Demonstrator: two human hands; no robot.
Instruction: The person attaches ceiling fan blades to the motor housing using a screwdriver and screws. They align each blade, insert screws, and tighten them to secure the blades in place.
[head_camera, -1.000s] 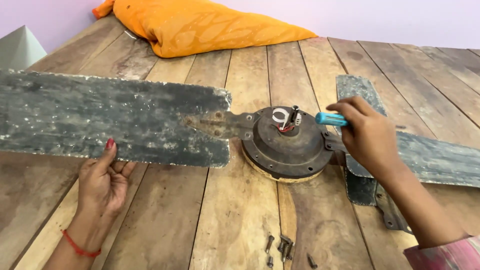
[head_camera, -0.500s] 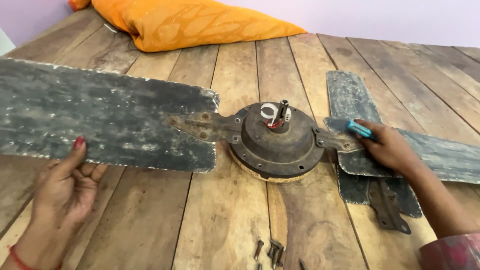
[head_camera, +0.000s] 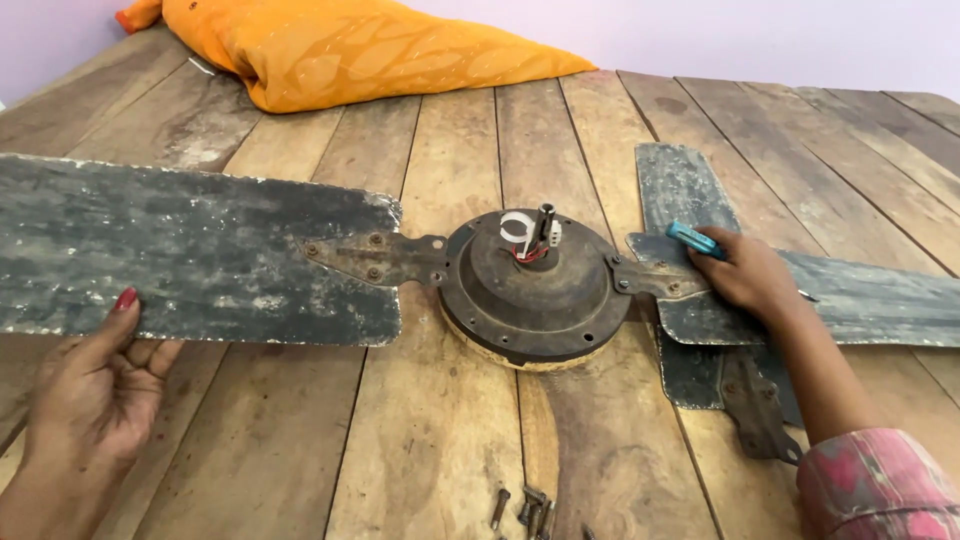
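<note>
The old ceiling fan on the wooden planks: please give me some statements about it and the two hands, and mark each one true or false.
1. The right hand holds a blue-handled screwdriver over the right grey fan blade. True.
2. The left hand rests on the rusty round motor housing. False: its thumb touches the near edge of the long left grey blade.
3. Loose dark screws lie on the wooden plank surface near the camera. True.
4. The orange cushion covers the motor. False: it lies at the far edge.
</note>
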